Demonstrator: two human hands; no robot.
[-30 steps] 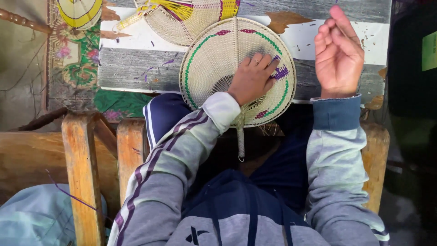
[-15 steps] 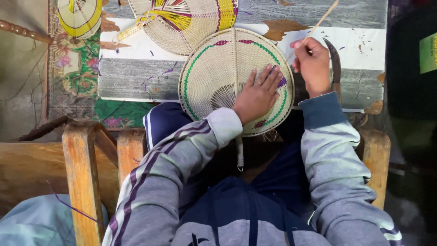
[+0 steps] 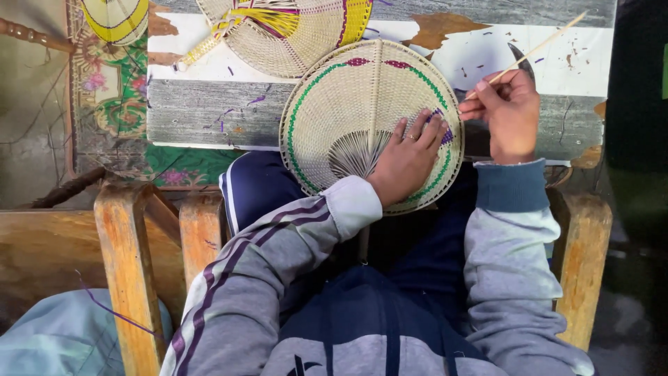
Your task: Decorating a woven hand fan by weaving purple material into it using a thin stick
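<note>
A round woven straw fan [image 3: 348, 104] with green, red and purple edging lies half on a worn table, half over my lap. My left hand [image 3: 407, 157] presses flat on its lower right part, fingers spread toward the purple patch at the rim. My right hand [image 3: 506, 115] hovers at the fan's right edge, pinching a thin pale strip [image 3: 539, 47] that slants up and right. A dark blade-like tool [image 3: 522, 59] lies on the table behind that hand, mostly hidden.
A second woven fan [image 3: 306, 31] with a yellow centre lies at the table's far edge, a third yellow fan [image 3: 115, 15] top left. The grey-white table [image 3: 209, 111] has purple scraps on it. Wooden chair arms [image 3: 129, 271] flank me.
My right hand went from raised and open to closed on the thin strip, then lowered to the fan's right rim. My left hand stayed pressed on the fan.
</note>
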